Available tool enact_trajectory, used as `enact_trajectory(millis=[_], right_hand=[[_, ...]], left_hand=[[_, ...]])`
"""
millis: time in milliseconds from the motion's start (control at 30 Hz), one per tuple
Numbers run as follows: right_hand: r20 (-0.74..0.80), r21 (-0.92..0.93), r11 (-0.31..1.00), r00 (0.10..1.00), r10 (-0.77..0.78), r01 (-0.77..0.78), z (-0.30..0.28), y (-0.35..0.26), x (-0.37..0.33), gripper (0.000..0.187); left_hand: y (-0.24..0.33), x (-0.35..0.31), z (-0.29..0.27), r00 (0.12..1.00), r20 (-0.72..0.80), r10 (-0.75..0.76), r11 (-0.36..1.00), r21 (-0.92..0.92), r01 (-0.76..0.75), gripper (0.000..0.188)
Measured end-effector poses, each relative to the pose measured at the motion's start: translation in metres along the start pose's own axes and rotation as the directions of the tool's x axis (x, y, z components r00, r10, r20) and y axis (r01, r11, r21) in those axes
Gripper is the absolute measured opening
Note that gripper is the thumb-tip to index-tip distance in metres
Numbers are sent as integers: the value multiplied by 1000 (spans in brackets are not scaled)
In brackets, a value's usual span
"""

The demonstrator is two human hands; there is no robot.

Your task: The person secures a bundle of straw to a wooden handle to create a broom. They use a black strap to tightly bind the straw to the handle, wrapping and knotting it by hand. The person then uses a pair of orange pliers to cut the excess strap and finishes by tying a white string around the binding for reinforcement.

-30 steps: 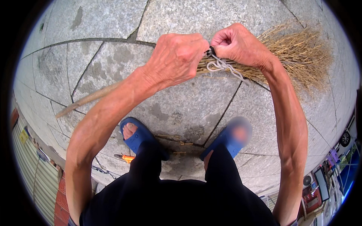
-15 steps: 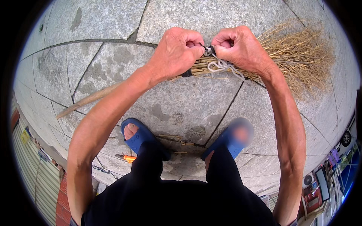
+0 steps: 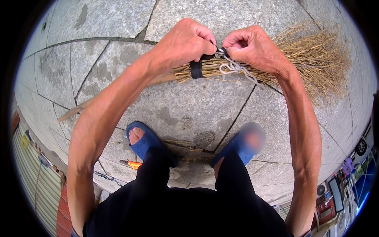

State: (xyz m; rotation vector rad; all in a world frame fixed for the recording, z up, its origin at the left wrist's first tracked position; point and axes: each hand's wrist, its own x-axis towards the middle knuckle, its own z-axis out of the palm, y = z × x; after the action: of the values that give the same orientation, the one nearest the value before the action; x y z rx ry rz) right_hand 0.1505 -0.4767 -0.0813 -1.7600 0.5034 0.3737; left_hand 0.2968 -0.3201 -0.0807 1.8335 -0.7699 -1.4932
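Observation:
A twig broom [image 3: 316, 59] lies across the paving, its bristles fanned out to the right and its wooden handle [image 3: 75, 110] running off to the left under my left forearm. A black band [image 3: 196, 69] wraps the bundle near the handle. Loops of grey cord [image 3: 229, 68] lie on the twigs, with a knot between my hands. My left hand [image 3: 193, 42] is closed in a pinch on a thin black strip beside that knot. My right hand [image 3: 252, 49] also pinches, thumb against forefinger, at a black strip on the knot's other side; its exact grip is partly hidden.
My feet in blue slippers [image 3: 152, 144] stand close to the broom. An orange-handled tool [image 3: 134, 164] lies by the left slipper, near a dark chain [image 3: 106, 178]. Broken twigs [image 3: 179, 143] are scattered between the feet. A ribbed shutter [image 3: 35, 177] stands at lower left.
My left hand has shifted slightly up and rotated, uncovering more of the black band and the handle's end at the twigs. My right hand stays nearly in place.

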Motion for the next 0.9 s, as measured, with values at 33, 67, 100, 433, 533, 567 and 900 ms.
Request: enact_trajectory(millis=[33, 67, 100, 433, 533, 567, 900], right_hand=[[17, 9, 1000, 1000, 19, -19, 0, -1, 1, 9], [32, 8, 1000, 999, 19, -19, 0, -2, 1, 9], [47, 7, 1000, 999, 19, -19, -1, -1, 2, 9], [94, -15, 1000, 995, 23, -21, -4, 1, 2, 6], [81, -48, 998, 996, 39, -35, -5, -2, 3, 13], [73, -43, 999, 997, 37, -34, -4, -2, 3, 13], [68, -21, 999, 997, 47, -46, -2, 0, 1, 16]], left_hand=[[2, 0, -2, 1000, 11, -12, 1000, 11, 12, 12], [3, 0, -3, 999, 21, -25, 999, 22, 24, 13], [1, 1, -3, 999, 31, -33, 999, -20, 34, 12], [-11, 7, 2, 1000, 27, 5, 994, -109, -2, 12], [-14, 7, 4, 1000, 5, 24, 993, -118, -23, 12], [-14, 6, 4, 1000, 2, 27, 993, -118, -27, 12], [-17, -3, 5, 975, 71, 213, 974, 58, -217, 16]])
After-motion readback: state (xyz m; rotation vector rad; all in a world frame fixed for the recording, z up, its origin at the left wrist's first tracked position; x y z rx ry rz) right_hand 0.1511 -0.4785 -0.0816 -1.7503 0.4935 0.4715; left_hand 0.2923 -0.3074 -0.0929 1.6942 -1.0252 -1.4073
